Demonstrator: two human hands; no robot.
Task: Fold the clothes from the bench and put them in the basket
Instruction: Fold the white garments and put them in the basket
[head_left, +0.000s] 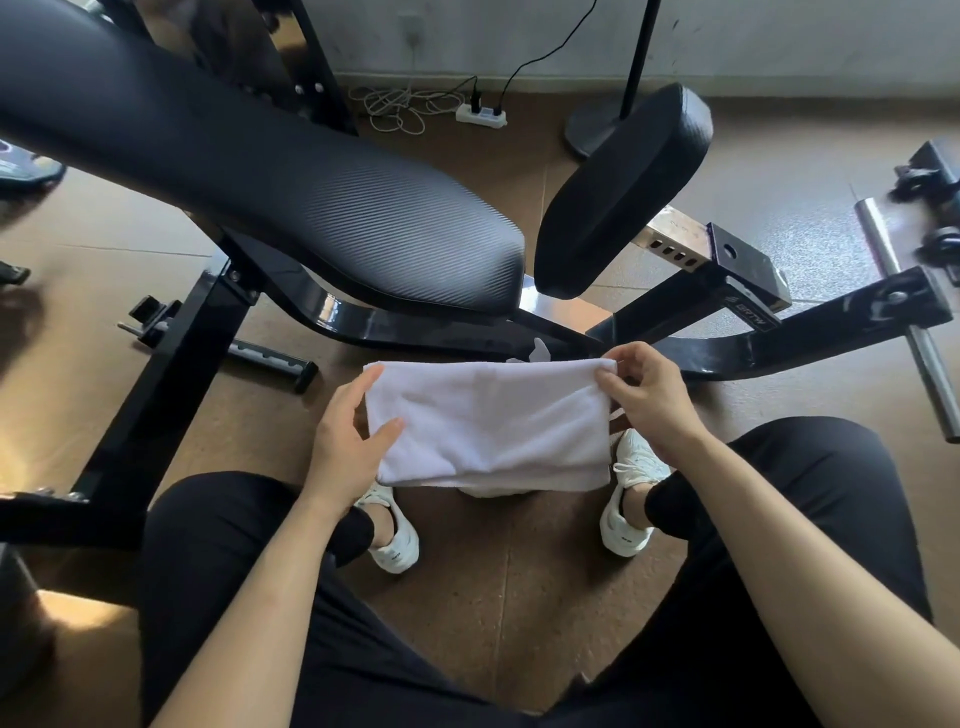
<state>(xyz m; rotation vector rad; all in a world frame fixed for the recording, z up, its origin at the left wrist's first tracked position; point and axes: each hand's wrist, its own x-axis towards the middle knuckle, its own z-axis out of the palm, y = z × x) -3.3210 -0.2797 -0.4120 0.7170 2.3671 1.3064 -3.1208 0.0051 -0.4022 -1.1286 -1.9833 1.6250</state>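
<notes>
- A white cloth (488, 421) is held in mid-air, near and central, above the floor between the shoes (392, 535); it is already doubled into a flat oblong.
- Its left edge is grasped by the left hand (348, 441), thumb laid on top.
- Its far right corner is pinched by the right hand (644, 395), fingers curled.
- Folding of this piece is judged nearly finished; perhaps one more fold is left, then the placing.
- No basket is seen, so nothing can be counted as put away.
- No further clothes are seen on the bench (311, 197), at far left, though its far end is cut off.
- A brown, speckled floor (493, 597) lies below.
- Far off, a power strip (480, 114) with cables is seen by a pale wall, a stand base (592, 130) beside it, a steel bar (909, 312) at right.
</notes>
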